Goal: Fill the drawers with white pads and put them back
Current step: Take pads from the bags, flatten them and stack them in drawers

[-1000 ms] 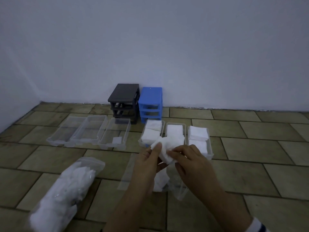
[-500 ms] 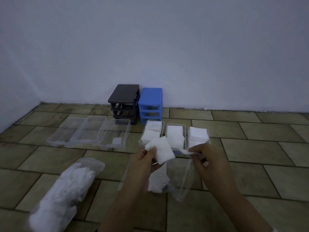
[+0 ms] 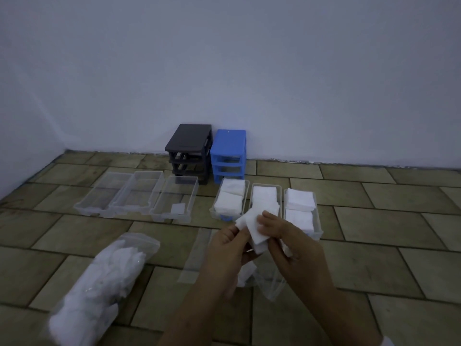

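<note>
Both hands hold a small stack of white pads (image 3: pixel 258 227) just in front of the middle filled drawer. My left hand (image 3: pixel 224 248) grips the stack's left corner, and my right hand (image 3: pixel 287 243) pinches its right side with the thumb on top. Three clear drawers hold white pads: left (image 3: pixel 230 199), middle (image 3: pixel 264 196), right (image 3: pixel 299 208). Three more clear drawers stand to the left; two (image 3: pixel 104 193) (image 3: pixel 139 193) look empty, and the third (image 3: pixel 174 198) has one small pad. The black frame (image 3: pixel 189 151) and the blue frame (image 3: pixel 229 153) stand against the wall with empty slots.
A clear bag full of white pads (image 3: pixel 99 283) lies at the lower left on the tiled floor. A nearly empty clear bag (image 3: pixel 264 278) lies under my hands. The white wall closes the space behind the frames.
My right hand came back from the right drawer and now pinches the pads that my left hand was holding alone. The stack sits slightly further right.
</note>
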